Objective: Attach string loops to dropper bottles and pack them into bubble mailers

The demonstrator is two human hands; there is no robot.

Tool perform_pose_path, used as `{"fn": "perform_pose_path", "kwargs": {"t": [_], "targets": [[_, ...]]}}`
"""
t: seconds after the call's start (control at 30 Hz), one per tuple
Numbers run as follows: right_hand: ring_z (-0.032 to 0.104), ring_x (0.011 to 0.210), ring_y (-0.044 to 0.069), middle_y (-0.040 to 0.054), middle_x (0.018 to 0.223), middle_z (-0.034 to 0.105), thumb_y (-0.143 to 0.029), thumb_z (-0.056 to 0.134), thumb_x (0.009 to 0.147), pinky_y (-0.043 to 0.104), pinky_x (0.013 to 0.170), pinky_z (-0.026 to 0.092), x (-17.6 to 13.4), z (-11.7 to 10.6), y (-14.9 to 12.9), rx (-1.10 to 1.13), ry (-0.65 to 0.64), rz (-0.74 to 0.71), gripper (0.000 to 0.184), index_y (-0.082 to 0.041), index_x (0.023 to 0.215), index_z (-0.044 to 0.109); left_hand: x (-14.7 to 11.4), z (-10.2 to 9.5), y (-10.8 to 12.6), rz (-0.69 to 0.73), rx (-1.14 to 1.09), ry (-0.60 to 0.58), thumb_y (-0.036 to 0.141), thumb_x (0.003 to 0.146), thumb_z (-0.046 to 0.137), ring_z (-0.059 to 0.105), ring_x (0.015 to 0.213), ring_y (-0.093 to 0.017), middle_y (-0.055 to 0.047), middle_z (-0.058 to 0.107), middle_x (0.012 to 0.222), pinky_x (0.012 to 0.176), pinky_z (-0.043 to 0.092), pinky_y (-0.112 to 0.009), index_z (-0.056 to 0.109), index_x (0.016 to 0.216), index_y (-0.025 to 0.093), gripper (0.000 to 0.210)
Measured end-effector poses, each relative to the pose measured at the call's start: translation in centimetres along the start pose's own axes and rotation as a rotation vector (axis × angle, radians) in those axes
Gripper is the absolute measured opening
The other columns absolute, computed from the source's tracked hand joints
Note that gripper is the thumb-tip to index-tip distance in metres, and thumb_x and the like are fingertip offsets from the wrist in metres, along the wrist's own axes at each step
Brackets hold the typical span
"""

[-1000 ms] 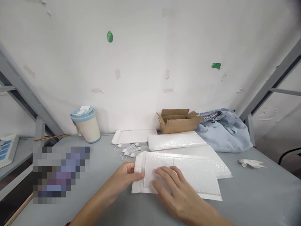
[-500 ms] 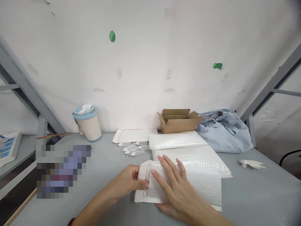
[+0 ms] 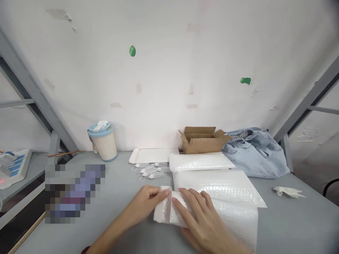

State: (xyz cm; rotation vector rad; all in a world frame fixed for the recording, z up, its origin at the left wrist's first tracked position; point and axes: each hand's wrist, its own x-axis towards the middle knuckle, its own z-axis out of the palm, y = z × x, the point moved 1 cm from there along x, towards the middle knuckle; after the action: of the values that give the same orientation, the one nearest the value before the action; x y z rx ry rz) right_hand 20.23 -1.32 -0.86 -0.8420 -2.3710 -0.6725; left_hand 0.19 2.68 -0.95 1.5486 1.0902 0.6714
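A white bubble mailer [image 3: 233, 215] lies in front of me, its narrow flap end [image 3: 162, 211] towards the left. My left hand [image 3: 149, 201] pinches the upper corner of that end, thumb on top and fingers curled behind. Across the mailer's left part spreads my right hand [image 3: 203, 218], fingertips on its upper face and thumb at the near edge, partly hidden. Just behind, more white bubble mailers [image 3: 212, 181] are stacked and overlapping. Several small clear plastic tubes with string loops [image 3: 152, 171] lie beyond my left hand.
At the back stand a blue-lidded cream cup [image 3: 104, 143], an open cardboard box [image 3: 205, 143] and a crumpled light blue fabric bag [image 3: 255, 153]. Another white mailer [image 3: 155, 155] lies by the wall. A crumpled white scrap [image 3: 288, 191] is at right. A pixelated item [image 3: 79, 192] lies at left.
My left thumb has slid up from the middle of the flap end to its upper corner. The mailer's left end has tilted and its right part shifted slightly. The whole view has moved a little.
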Motion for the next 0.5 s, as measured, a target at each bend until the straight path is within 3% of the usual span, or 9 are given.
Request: {"fn": "perform_pose_path", "kwargs": {"t": [0.07, 0.13, 0.2, 0.27, 0.37, 0.5], "targets": [[0.052, 0.101, 0.031, 0.0162, 0.114, 0.062, -0.013, 0.045, 0.080, 0.046, 0.079, 0.038, 0.0, -0.1, 0.2, -0.014, 0.013, 0.018, 0.041, -0.013, 0.120, 0.054, 0.1, -1.2, -0.2, 0.085, 0.263, 0.150, 0.048, 0.092, 0.035, 0.047, 0.060, -0.014, 0.001, 0.052, 0.063, 0.058, 0.038, -0.025, 0.056, 0.066, 0.016, 0.046], [0.052, 0.101, 0.031, 0.0163, 0.114, 0.061, -0.010, 0.045, 0.079, 0.046, 0.080, 0.037, 0.0, -0.2, 0.4, -0.017, 0.026, 0.035, 0.042, -0.012, 0.119, 0.054, 0.3, -2.5, -0.7, 0.187, 0.565, 0.338, 0.039, 0.093, 0.037, 0.054, 0.085, -0.021, -0.005, 0.063, 0.091, 0.075, 0.044, -0.032, 0.062, 0.091, 0.018, 0.033], [0.052, 0.100, 0.031, 0.0165, 0.114, 0.061, -0.009, 0.044, 0.078, 0.045, 0.079, 0.037, 0.1, -0.2, 0.5, -0.022, 0.030, 0.054, 0.043, -0.011, 0.120, 0.053, 0.7, -3.4, -1.6, 0.286, 0.816, 0.425, 0.030, 0.090, 0.044, 0.048, 0.107, -0.026, -0.008, 0.059, 0.117, 0.087, 0.042, -0.039, 0.057, 0.114, 0.020, 0.029], [0.052, 0.100, 0.031, 0.0165, 0.114, 0.061, -0.008, 0.044, 0.078, 0.045, 0.079, 0.037, 0.1, -0.1, 0.6, -0.037, 0.030, 0.071, 0.043, -0.011, 0.120, 0.053, 1.1, -3.8, -2.4, 0.350, 0.960, 0.384, 0.020, 0.088, 0.045, 0.047, 0.108, -0.026, -0.008, 0.059, 0.119, 0.088, 0.043, -0.040, 0.053, 0.120, 0.020, 0.034], [0.051, 0.100, 0.031, 0.0165, 0.115, 0.060, -0.007, 0.043, 0.076, 0.045, 0.079, 0.037, 0.2, -0.1, 0.5, -0.058, 0.034, 0.087, 0.045, -0.011, 0.120, 0.053, 1.5, -3.2, -2.9, 0.365, 1.027, 0.315, 0.013, 0.085, 0.045, 0.051, 0.098, -0.025, -0.007, 0.064, 0.104, 0.084, 0.045, -0.039, 0.056, 0.115, 0.020, 0.033], [0.051, 0.101, 0.031, 0.0172, 0.117, 0.059, -0.008, 0.045, 0.076, 0.045, 0.079, 0.037, 0.2, -0.1, 0.5, -0.060, 0.009, 0.123, 0.047, -0.011, 0.122, 0.051, 1.3, -2.4, -2.3, 0.318, 0.874, 0.283, 0.019, 0.084, 0.048, 0.053, 0.090, -0.024, -0.006, 0.063, 0.089, 0.079, 0.046, -0.038, 0.062, 0.098, 0.019, 0.020]]}}
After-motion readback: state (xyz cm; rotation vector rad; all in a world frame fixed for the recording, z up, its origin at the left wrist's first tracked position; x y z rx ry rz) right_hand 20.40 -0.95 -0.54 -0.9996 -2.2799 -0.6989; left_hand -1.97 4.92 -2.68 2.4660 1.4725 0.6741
